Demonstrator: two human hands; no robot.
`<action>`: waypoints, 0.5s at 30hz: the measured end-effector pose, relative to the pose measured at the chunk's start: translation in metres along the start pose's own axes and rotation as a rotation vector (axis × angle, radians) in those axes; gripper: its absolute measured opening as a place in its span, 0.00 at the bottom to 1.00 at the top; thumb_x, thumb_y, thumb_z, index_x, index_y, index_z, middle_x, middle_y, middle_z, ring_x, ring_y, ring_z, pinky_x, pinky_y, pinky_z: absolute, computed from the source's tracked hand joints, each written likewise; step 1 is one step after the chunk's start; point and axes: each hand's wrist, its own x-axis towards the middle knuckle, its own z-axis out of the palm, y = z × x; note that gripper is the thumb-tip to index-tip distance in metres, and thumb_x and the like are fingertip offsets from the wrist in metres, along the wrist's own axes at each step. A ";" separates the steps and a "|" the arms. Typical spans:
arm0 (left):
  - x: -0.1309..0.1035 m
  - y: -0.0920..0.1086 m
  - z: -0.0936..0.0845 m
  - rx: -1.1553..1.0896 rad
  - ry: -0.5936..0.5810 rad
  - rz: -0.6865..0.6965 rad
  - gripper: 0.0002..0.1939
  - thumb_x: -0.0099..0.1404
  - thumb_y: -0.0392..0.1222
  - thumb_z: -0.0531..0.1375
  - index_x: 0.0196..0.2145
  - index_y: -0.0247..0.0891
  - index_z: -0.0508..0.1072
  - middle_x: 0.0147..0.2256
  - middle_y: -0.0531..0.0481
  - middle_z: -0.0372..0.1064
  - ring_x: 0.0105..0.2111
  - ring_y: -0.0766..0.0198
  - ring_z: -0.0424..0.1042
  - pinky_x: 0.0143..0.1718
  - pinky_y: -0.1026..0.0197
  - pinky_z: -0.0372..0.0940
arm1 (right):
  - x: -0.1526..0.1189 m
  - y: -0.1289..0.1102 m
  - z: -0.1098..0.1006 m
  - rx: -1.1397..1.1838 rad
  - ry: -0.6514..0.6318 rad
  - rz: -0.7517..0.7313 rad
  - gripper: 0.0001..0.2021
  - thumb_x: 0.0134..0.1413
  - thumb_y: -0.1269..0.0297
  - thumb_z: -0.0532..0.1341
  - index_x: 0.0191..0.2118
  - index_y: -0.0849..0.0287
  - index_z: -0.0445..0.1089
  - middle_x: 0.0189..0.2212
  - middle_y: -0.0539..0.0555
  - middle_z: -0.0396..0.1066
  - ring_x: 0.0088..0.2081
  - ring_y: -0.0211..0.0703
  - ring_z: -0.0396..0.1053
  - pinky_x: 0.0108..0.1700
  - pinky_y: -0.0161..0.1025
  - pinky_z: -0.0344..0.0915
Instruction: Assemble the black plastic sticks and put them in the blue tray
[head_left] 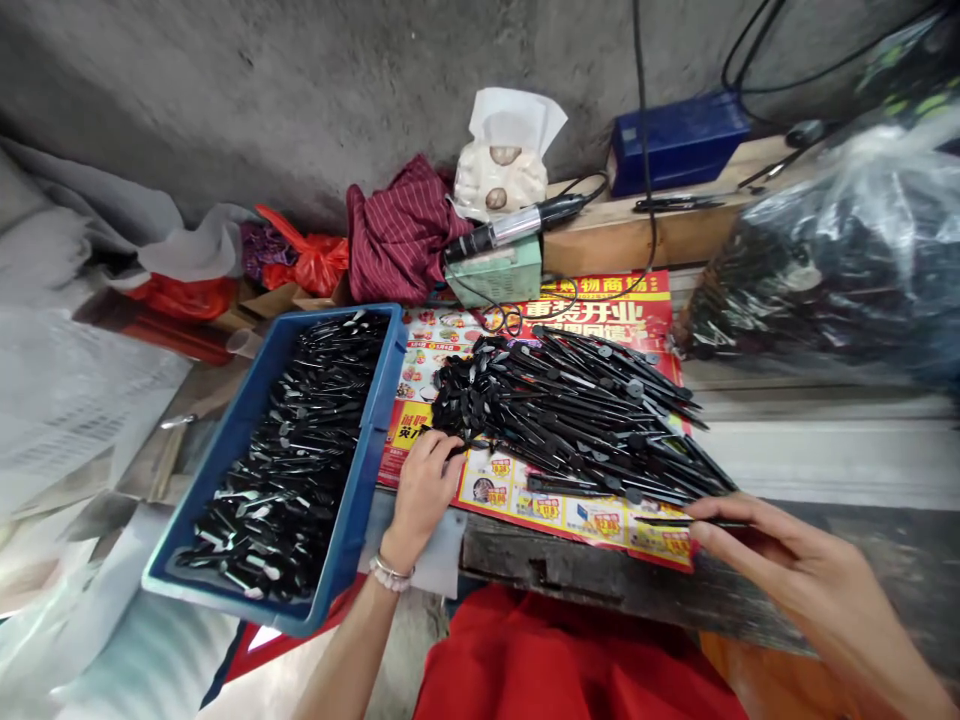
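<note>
A heap of slim, long black pieces [570, 410] lies on a printed flyer [517, 490]. Many show flat, rounded ends; their exact kind is unclear. My left hand [426, 485], with a beaded bracelet at the wrist, is at the heap's near left corner. Its thumb and fingers pinch the end of one slim black piece [478, 443]. At the flyer's near right corner, my right hand [765, 540] pinches another thin black piece between thumb and fingers, its tip pointing left over the flyer. The other fingers of that hand are partly hidden.
A blue plastic tub [382, 410] full of similar black pieces stands at left. Behind the flyer, a handheld tool with a cord [510, 228] rests on a green box [499, 275]. A maroon cloth [397, 235], tissue pack [502, 175], blue box [675, 145] and filled clear bag [817, 260] surround it.
</note>
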 end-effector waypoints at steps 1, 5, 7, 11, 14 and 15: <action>0.001 0.000 0.002 0.003 0.005 0.001 0.08 0.65 0.35 0.56 0.40 0.37 0.73 0.40 0.43 0.70 0.42 0.55 0.70 0.47 0.51 0.67 | -0.001 0.000 0.001 -0.014 -0.019 -0.036 0.15 0.48 0.46 0.63 0.31 0.53 0.77 0.30 0.53 0.76 0.28 0.44 0.73 0.27 0.33 0.69; 0.005 -0.004 0.004 -0.026 0.019 0.026 0.07 0.64 0.33 0.56 0.37 0.37 0.73 0.39 0.44 0.70 0.42 0.55 0.70 0.48 0.51 0.66 | -0.003 -0.001 0.011 -0.003 -0.095 -0.160 0.11 0.55 0.53 0.61 0.36 0.52 0.77 0.35 0.55 0.74 0.36 0.44 0.72 0.36 0.36 0.69; 0.005 -0.007 0.003 -0.072 0.040 0.026 0.07 0.64 0.33 0.55 0.37 0.37 0.73 0.39 0.44 0.70 0.42 0.56 0.70 0.47 0.52 0.67 | -0.004 0.000 0.018 0.007 -0.123 -0.186 0.11 0.58 0.55 0.59 0.37 0.54 0.77 0.37 0.56 0.73 0.37 0.44 0.72 0.39 0.37 0.69; 0.004 -0.010 -0.001 -0.130 0.092 0.009 0.06 0.63 0.34 0.56 0.35 0.38 0.73 0.38 0.45 0.72 0.41 0.57 0.72 0.47 0.53 0.68 | -0.004 0.003 0.029 0.004 -0.165 -0.210 0.12 0.60 0.57 0.56 0.35 0.55 0.75 0.41 0.58 0.71 0.41 0.45 0.71 0.42 0.38 0.69; 0.006 -0.011 -0.005 -0.149 0.119 -0.025 0.06 0.64 0.37 0.56 0.36 0.38 0.73 0.40 0.45 0.74 0.43 0.57 0.73 0.48 0.53 0.68 | -0.004 0.000 0.029 0.042 -0.177 -0.187 0.13 0.60 0.56 0.56 0.33 0.55 0.74 0.40 0.56 0.73 0.42 0.45 0.72 0.43 0.37 0.68; 0.007 -0.011 -0.007 -0.160 0.123 -0.046 0.06 0.65 0.38 0.56 0.38 0.38 0.73 0.41 0.45 0.75 0.42 0.57 0.74 0.47 0.54 0.68 | -0.004 -0.001 0.029 0.055 -0.190 -0.165 0.13 0.61 0.56 0.56 0.33 0.55 0.74 0.39 0.55 0.73 0.41 0.45 0.72 0.43 0.37 0.68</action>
